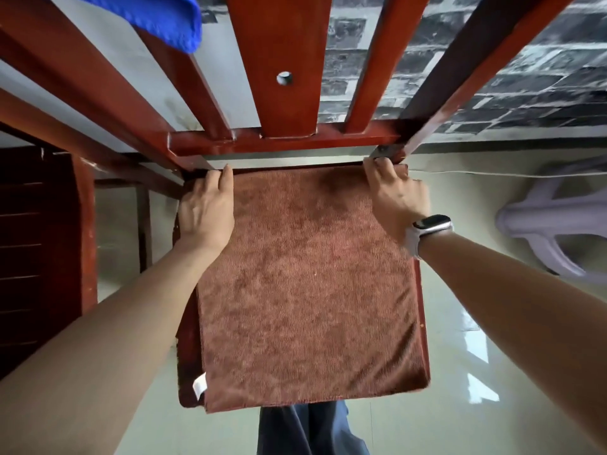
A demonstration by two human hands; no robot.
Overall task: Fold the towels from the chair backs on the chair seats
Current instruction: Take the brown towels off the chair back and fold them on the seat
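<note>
Brown towel (305, 284) lies spread flat over the chair seat (188, 372). We pinch its far corners, left hand (205, 211) and right hand (395, 195) each curled on an edge; we should draw both corners toward us evenly, matching the near hem.

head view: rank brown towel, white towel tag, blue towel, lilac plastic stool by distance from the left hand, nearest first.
From the left hand:
1. brown towel, under its fingers, spread on the chair seat.
2. white towel tag, near-left corner of the seat.
3. blue towel, up on the chair back, upper left.
4. lilac plastic stool, on the floor, far right.
</note>
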